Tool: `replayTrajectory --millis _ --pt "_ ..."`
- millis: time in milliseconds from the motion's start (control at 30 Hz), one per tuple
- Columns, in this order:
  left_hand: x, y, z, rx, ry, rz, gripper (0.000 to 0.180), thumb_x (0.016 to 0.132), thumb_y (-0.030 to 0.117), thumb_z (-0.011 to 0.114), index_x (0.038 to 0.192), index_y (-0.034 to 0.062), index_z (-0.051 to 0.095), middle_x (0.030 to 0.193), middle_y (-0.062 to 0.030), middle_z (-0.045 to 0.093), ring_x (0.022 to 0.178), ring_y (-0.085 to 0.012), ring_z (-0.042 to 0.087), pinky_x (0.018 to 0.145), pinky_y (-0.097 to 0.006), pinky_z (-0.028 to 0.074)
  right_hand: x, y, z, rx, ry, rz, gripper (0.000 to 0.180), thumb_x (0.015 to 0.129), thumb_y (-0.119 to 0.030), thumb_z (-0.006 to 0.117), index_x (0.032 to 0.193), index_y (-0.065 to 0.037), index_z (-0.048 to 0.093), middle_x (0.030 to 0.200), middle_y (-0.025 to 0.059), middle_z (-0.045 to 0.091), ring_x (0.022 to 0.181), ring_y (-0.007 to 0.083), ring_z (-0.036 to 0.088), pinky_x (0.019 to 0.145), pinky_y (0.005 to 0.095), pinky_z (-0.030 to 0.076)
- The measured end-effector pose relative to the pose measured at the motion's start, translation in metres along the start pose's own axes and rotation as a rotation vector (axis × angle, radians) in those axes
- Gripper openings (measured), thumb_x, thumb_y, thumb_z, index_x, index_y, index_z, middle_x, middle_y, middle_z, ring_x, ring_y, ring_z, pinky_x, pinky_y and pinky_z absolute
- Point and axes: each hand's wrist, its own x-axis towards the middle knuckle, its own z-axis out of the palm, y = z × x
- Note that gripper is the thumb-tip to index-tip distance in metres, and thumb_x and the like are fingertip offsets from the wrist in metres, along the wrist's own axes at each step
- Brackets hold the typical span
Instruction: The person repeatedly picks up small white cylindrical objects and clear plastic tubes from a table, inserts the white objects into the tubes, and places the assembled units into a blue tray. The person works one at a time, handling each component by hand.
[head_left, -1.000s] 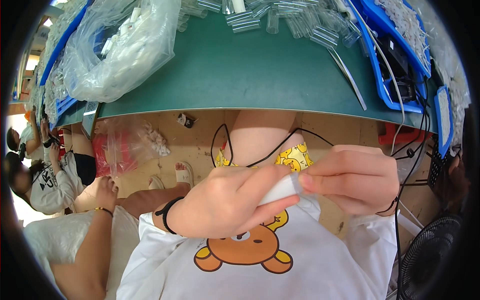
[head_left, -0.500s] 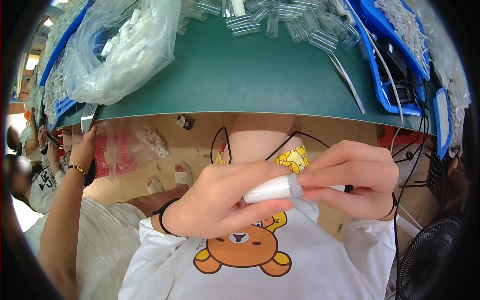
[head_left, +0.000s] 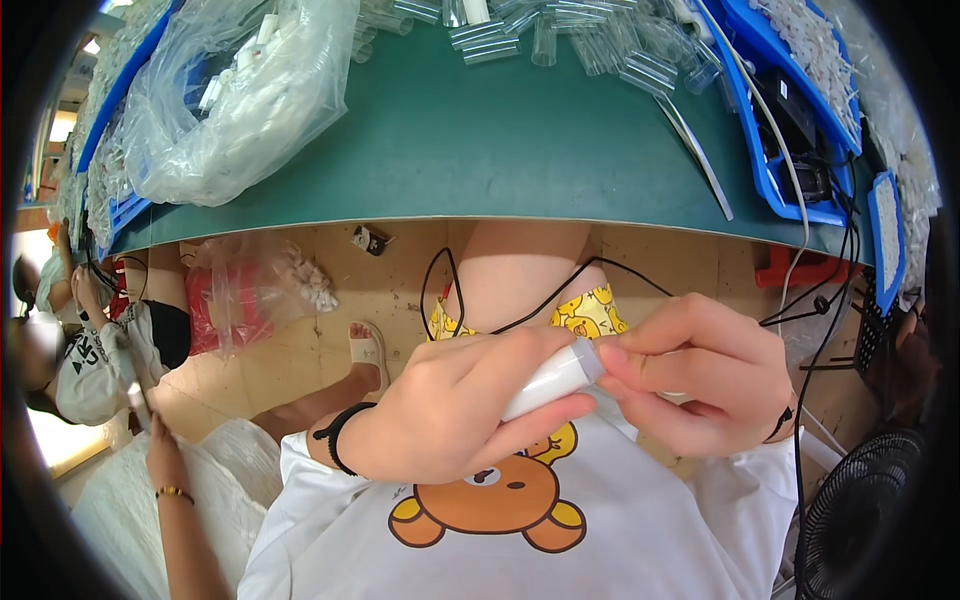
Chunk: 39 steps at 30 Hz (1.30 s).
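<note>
Shirt lettering (head_left: 78, 362) left of white tube (head_left: 552, 384)

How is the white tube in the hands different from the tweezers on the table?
The white tube is chunky and round; the tweezers are thin. The tube is mostly white; the tweezers are silvery. The left hand holds the tube; the tweezers lie on the green table. Both are longer than wide.

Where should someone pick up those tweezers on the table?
Probably mid-length, pinching the tweezers across their sides from above and the near side: they lie slim on the green table, far end by clear tubes, blue tray to the right.
</note>
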Motion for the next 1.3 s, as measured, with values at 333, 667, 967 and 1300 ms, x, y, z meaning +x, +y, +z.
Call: replayTrajectory --millis 333,667,967,1300 --pt "0.003 0.002 0.008 0.123 0.110 -0.016 0.035 0.078 0.017 0.076 0.102 -0.0026 0.058 0.076 -0.0138 0.063 0.060 -0.0268 0.063 0.052 -0.032 0.050 -0.003 0.013 0.008 -0.108 0.068 -0.086 0.016 0.067 0.006 0.074 0.082 0.004 0.066 0.072 0.0077 0.058 0.050 0.0171 0.051 0.042 0.0255 0.039" --pt "0.006 0.001 -0.001 -0.064 0.093 -0.131 0.030 0.083 0.015 0.071 0.107 0.0006 0.059 0.078 -0.0110 0.064 0.060 -0.0212 0.064 0.053 -0.029 0.050 0.007 0.009 -0.010 0.093 -0.104 0.056 0.031 0.064 0.009 0.077 0.093 0.004 0.070 0.085 0.0145 0.063 0.064 0.0180 0.060 0.052 0.0241 0.045" --pt "0.000 0.008 -0.003 -0.212 0.057 -0.176 0.028 0.084 0.012 0.069 0.107 -0.0007 0.059 0.081 -0.0092 0.066 0.061 -0.0180 0.064 0.054 -0.027 0.050 0.004 0.003 -0.002 -0.017 -0.078 -0.114 0.031 0.063 -0.001 0.077 0.091 0.009 0.069 0.085 0.0169 0.060 0.064 0.0202 0.059 0.051 0.0256 0.043" --pt "-0.003 0.000 0.008 -0.097 0.117 -0.100 0.032 0.080 0.010 0.073 0.105 -0.0033 0.059 0.084 -0.0111 0.067 0.062 -0.0209 0.064 0.056 -0.028 0.052 0.001 0.011 0.004 0.023 -0.067 -0.140 0.028 0.063 0.003 0.069 0.090 0.011 0.068 0.086 0.0185 0.060 0.062 0.0208 0.057 0.049 0.0268 0.040"
